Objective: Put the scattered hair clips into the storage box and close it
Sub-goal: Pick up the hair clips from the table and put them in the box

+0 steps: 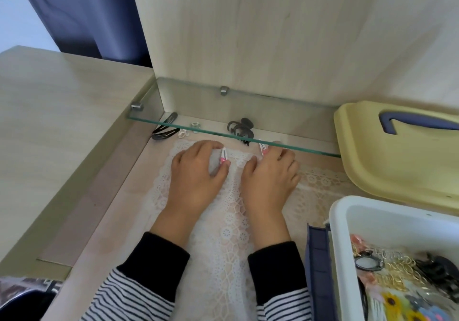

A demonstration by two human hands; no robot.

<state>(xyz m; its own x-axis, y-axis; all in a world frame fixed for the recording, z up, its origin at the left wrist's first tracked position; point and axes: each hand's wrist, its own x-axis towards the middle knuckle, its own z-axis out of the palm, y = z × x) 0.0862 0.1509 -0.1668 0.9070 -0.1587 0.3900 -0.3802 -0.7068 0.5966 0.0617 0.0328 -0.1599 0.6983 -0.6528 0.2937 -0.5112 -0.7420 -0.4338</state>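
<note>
My left hand (196,171) pinches a white and pink snap clip (223,158) between thumb and fingers on the lace mat (223,233). My right hand (270,174) grips a second white and pink snap clip (262,148) at its fingertips, just under the glass shelf. Loose clips lie further back under the shelf: black snap clips (165,130), a small clear clip (195,126), a small white clip (182,134) and a black claw clip (241,129). The white storage box (347,221) stands open at the lower right with several hair accessories inside. Its yellow lid (387,166) lies behind it.
A glass shelf (298,146) on metal pegs runs low across the desk just above the far clips. A wooden back panel (273,35) rises behind it. A dark blue flat object (316,271) leans beside the box's left wall. A raised wooden side surface (62,122) borders the left.
</note>
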